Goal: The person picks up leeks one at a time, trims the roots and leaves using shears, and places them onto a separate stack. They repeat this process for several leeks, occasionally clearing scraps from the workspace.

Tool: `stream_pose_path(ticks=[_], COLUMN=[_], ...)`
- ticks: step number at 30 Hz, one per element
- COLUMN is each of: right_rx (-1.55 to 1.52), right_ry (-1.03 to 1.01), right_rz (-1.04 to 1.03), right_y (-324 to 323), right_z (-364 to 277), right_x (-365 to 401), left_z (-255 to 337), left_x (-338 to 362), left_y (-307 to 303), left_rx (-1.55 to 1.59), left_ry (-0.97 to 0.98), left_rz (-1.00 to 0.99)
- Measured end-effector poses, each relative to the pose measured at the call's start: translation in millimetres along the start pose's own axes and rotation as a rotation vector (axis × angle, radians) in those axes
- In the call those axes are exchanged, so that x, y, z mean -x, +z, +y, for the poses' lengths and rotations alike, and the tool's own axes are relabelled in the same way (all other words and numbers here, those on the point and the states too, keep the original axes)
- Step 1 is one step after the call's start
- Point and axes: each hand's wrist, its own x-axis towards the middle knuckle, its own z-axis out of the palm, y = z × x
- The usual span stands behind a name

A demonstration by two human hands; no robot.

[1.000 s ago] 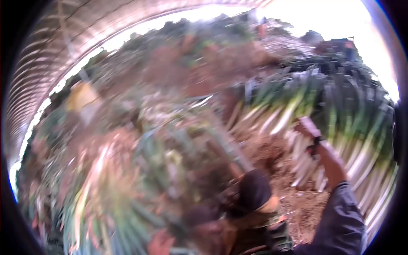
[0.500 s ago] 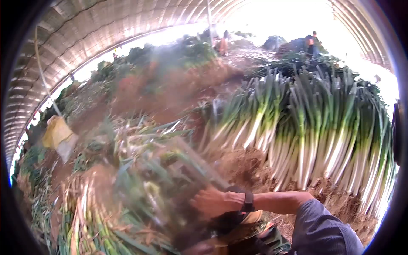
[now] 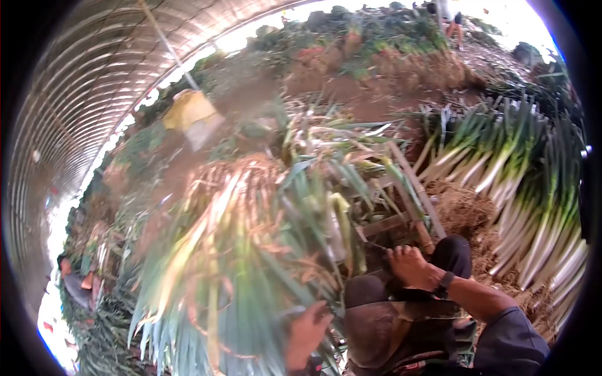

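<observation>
My left hand point(image 3: 307, 332) is low in the middle of the view, against the green leaves of a large pile of untrimmed leeks point(image 3: 232, 269). Blur hides its fingertips and anything they hold. Above my knees point(image 3: 367, 291), my right hand point(image 3: 411, 266) has its fingers curled, with a dark band on the wrist. Something thin and dark shows beside those fingers, too small to name. A wooden frame point(image 3: 417, 197) stands just beyond my right hand. Leeks with white stems point(image 3: 527, 182) lie in rows to the right, roots toward me.
A yellow and white bag point(image 3: 191, 116) hangs by a pole at the upper left. Another person point(image 3: 78, 285) is at the far left edge, and one more point(image 3: 456, 28) stands far off at the top. Heaps of greens point(image 3: 351, 37) line the back under the curved roof.
The view has swung left and down, so the white-stemmed leeks sit farther right. My left hand now shows clearly beside the untrimmed pile. My right hand appears farther right, above my knees.
</observation>
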Motion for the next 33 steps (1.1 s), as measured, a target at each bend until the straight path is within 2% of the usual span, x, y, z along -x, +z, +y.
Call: stream_pose_path(ticks=[3,4,5,7,9,10,11,13,14,15,17,21,24,27,29,31,32,33], right_rx=[-0.095,-0.202,-0.323,-0.48,-0.797,-0.955,-1.069,-1.294,-1.483,-1.526,-1.613,-1.801,-1.907,-1.97,-2.003,-2.043,-2.04,-2.057], right_ry=[-0.03,-0.147,-0.124,0.058,0.135,0.173,0.199,0.254,0.266,0.29,0.338,0.444,0.426,0.438,0.45,0.453,0.497,0.484], right_rz=[-0.196,-0.368,-0.299,-0.271,-0.492,-0.608,-0.625,-0.663,-0.601,-0.602,-0.612,-0.648,-0.569,-0.525,-0.517,-0.514,-0.626,-0.619], right_y=[32,-15,-1,51,-9,-44,-62,-85,-86,-89,-105,-118,-104,-100,-97,-102,-115,-118], right_z=[-1,23,24,5,28,44,56,73,78,82,88,90,85,91,93,94,104,106], right_x=[4,-8,-8,-9,-38,-49,-57,-68,-71,-73,-81,-99,-106,-111,-109,-109,-114,-115], left_z=[22,22,26,38,40,29,19,16,10,6,-16,-37,0,0,-11,-22,-23,-23], left_x=[-14,-21,-31,-54,-86,-103,-121,-150,-161,-177,-207,-240,-249,-253,-264,-266,-264,-262], left_y=[-21,-31,-46,-84,-131,-156,-180,-216,-233,-246,-261,-270,-265,-267,-269,-269,-269,-270], left_rx=[-0.118,-0.192,-0.232,-0.149,-0.402,-0.487,-0.574,-0.821,-0.941,-0.958,-1.001,-1.127,-1.092,-0.946,-1.031,-1.063,-1.08,-1.095], left_ry=[0.145,0.223,0.197,0.215,0.115,0.154,0.195,-0.016,0.125,0.03,-0.046,-0.139,-0.281,-0.244,-0.35,-0.281,-0.267,-0.251], left_rz=[0.101,0.183,0.231,0.315,0.442,0.496,0.549,0.674,0.729,0.689,0.729,0.585,0.419,0.46,0.39,0.447,0.417,0.387])
